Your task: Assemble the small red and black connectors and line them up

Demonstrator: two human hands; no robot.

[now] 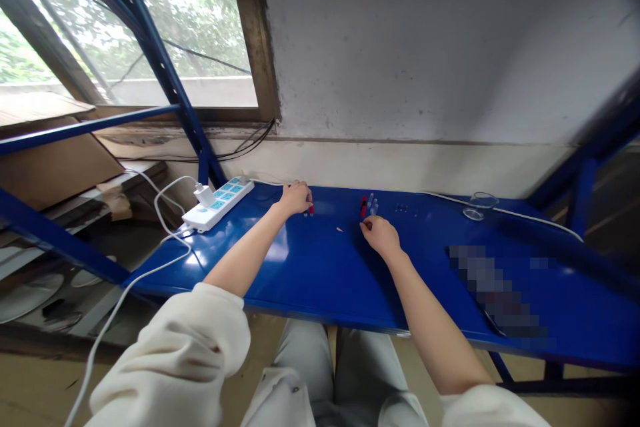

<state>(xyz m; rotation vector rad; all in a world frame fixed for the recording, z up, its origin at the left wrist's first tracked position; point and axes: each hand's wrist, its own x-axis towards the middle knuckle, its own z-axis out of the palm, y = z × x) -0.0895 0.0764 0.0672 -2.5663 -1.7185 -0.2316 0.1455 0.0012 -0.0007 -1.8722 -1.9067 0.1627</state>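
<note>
Both my arms reach out over a blue metal shelf point(320, 267). My left hand point(296, 198) rests near the back of the shelf with its fingers curled around a small red-capped item point(311, 210). My right hand point(381, 235) lies further right, fingers pinched together just below a red piece point(363, 207) and some small clear vials point(373, 203). Whatever the right fingers hold is too small to make out. A tiny pale scrap point(339, 229) lies between the hands.
A white power strip point(219, 202) with blue sockets and a plugged charger lies at the shelf's back left, its cable hanging off the edge. Small dark parts point(401, 207) and a clear round dish point(479, 205) sit at the back right. Blue frame posts flank the shelf.
</note>
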